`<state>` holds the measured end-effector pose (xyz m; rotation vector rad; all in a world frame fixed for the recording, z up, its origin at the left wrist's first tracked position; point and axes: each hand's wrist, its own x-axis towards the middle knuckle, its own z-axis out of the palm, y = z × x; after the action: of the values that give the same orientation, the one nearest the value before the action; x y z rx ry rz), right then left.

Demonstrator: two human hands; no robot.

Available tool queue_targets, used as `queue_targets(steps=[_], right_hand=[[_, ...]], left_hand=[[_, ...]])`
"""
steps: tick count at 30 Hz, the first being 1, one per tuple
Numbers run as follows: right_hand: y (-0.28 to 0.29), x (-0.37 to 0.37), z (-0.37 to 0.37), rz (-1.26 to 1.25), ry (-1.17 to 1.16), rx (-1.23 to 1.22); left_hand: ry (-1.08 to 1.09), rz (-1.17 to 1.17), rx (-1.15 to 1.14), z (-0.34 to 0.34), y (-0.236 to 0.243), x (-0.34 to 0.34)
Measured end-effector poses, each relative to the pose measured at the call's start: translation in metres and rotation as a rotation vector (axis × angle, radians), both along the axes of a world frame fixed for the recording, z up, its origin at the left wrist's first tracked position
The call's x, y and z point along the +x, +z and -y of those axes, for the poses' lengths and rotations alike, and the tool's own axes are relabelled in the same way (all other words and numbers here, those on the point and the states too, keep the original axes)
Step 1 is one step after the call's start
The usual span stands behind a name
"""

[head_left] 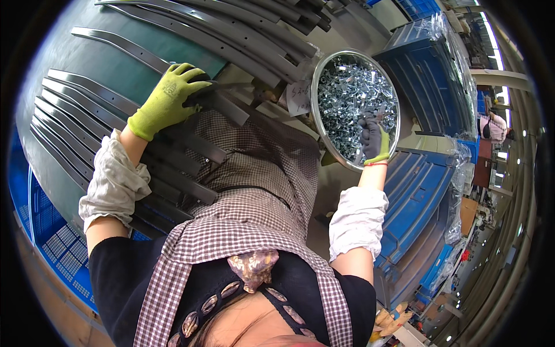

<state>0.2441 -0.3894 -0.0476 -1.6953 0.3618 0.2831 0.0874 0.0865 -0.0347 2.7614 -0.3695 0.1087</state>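
Observation:
My left hand (pixel 168 96), in a yellow-green glove, is closed on the end region of a dark metal strip (pixel 229 107) at the edge of the green worktop (pixel 196 49). Rows of similar long, punched strips (pixel 87 92) lie beside it and along the top. At the right, my right hand (pixel 373 136), in a glove with dark grey fingers, reaches into a round steel basin (pixel 317 110) full of small shiny metal pieces (pixel 347 84). Its fingers are curled; what they hold, if anything, is hidden among the pieces. A paper sign (pixel 298 98) sits left of the basin.
Blue bins (pixel 422 75) with plastic sheeting stand right of the basin, with another blue container (pixel 413 202) below. A blue perforated crate (pixel 60 248) is at lower left. Another person in pink (pixel 494 124) is in the far right background, among racks and beams.

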Motion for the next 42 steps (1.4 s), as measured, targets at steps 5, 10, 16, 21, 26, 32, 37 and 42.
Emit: queue_targets(steps=[5,10,16,21,26,32,37,42], right_hand=[[0.008,-0.012,-0.007,0.228,0.079,-0.180],[0.010,-0.013,-0.008,0.265,0.081,-0.116],[0.020,-0.081,-0.070,0.434,0.485,0.307],[0.023,-0.161,-0.143,-0.095,0.658,0.515],[0.026,-0.165,-0.168,0.038,0.583,0.493],[0.014,-0.152,-0.163,0.057,1.015,0.355],[0.003,-0.140,-0.166,0.399,0.887,-0.033],[-0.023,-0.120,-0.183,0.621,0.763,-0.218]], left_hand=[[0.003,-0.001,-0.012,0.002,0.003,0.001],[-0.010,0.055,-0.012,-0.002,-0.003,-0.002],[-0.238,0.336,-0.134,0.049,0.033,-0.038],[-0.307,0.214,-0.058,0.092,0.025,-0.068],[-0.362,0.251,-0.057,0.084,0.016,-0.070],[-0.497,0.334,-0.066,0.076,0.020,-0.056],[-0.467,0.216,0.000,0.054,0.014,-0.032],[-0.061,-0.019,0.116,0.011,-0.001,0.001]])
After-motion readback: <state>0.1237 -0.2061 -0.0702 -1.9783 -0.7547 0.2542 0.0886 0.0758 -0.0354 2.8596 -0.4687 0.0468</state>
